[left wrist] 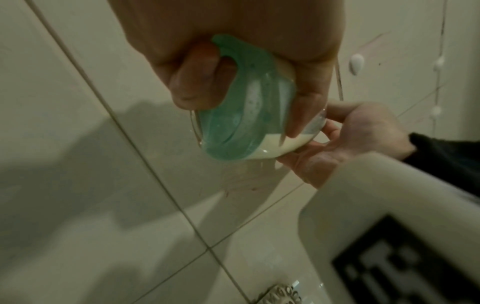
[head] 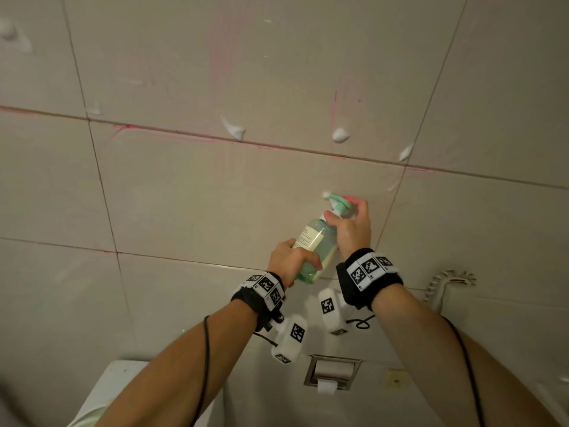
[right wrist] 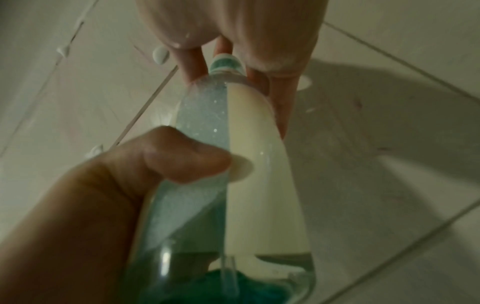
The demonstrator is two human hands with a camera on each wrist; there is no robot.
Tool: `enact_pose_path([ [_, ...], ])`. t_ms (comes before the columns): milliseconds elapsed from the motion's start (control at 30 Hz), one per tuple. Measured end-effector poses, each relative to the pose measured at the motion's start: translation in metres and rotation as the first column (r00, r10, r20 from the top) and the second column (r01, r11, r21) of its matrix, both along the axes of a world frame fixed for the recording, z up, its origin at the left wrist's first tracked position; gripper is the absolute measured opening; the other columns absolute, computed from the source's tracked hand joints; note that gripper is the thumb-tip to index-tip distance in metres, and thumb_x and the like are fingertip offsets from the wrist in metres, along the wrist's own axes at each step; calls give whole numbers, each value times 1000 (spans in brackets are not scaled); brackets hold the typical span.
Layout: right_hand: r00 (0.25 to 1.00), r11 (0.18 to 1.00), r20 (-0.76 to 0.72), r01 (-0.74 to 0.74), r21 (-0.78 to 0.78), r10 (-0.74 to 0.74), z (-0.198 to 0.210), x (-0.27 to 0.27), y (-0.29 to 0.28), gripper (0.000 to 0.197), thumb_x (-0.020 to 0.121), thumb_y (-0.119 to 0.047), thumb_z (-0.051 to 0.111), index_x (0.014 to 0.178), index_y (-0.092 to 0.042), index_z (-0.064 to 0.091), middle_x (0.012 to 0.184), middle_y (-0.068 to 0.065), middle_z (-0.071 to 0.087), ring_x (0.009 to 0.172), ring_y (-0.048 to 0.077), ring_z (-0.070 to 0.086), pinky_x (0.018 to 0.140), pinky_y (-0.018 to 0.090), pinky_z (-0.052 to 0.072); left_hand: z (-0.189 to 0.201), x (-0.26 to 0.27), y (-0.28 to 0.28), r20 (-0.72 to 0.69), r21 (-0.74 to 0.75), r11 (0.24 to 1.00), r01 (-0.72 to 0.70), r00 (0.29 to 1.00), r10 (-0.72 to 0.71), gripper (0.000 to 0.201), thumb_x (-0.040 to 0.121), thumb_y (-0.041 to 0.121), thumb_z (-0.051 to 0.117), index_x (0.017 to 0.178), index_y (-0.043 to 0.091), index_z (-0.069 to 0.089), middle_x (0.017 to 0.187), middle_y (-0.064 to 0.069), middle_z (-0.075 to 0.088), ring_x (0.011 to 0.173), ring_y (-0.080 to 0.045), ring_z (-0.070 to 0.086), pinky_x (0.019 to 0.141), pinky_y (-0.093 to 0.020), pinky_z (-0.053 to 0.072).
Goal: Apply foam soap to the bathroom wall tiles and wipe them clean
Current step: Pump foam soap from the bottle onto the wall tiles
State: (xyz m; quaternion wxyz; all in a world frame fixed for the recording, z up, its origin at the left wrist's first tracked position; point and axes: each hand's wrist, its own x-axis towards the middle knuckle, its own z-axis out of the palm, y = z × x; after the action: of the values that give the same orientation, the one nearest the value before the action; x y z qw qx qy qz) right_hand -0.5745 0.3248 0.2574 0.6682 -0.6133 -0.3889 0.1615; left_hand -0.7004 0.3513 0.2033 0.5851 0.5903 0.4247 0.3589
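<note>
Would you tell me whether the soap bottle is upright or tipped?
Tipped: the bottle leans toward the wall, nozzle nearly touching the tile.

Wall tiles [head: 191, 186]: glazed ceramic, smooth, low sheen, beige; grout lines stained pink. Foam blobs [head: 340, 134]: white, soft, matt. Soap bottle [head: 314, 248]: clear glossy plastic, paper label; creamy liquid visible inside. Pump head [head: 340, 204]: matt green plastic. Wrist bands [head: 369, 278]: black cloth with printed paper-like markers. Paper holder [head: 311, 369]: brushed metal frame.
</note>
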Motion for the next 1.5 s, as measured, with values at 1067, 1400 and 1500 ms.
enact_pose_path([
  [1067, 985, 991, 109, -131, -4, 130, -17, -243, 110, 37, 73, -36, 71, 99, -49, 47, 110, -1, 62, 86, 20, 68, 72, 45, 60, -5, -241, 86, -6, 8, 985, -173, 985, 173, 37, 56, 9, 72, 93, 13, 70, 81, -6, 64, 64, -21, 54, 40, -16, 31],
  [1400, 944, 958, 170, -268, -100, 282, -19, -320, 138, 53, 81, -28, 71, 124, -42, 44, 117, 0, 57, 86, 15, 65, 66, 29, 54, -26, -314, 111, 23, -37, 980, -198, 980, 199, 49, 46, 21, 69, 95, 16, 71, 77, -7, 63, 63, -23, 48, 45, -19, 23],
  [1500, 935, 949, 174, -294, -114, 310, -16, -337, 144, 56, 76, -30, 69, 122, -48, 43, 114, -3, 58, 89, 17, 65, 78, 41, 58, -25, -332, 118, 49, -67, 975, -213, 975, 216, 51, 44, 20, 68, 94, 14, 70, 71, -5, 59, 49, -15, 44, 44, -18, 20],
])
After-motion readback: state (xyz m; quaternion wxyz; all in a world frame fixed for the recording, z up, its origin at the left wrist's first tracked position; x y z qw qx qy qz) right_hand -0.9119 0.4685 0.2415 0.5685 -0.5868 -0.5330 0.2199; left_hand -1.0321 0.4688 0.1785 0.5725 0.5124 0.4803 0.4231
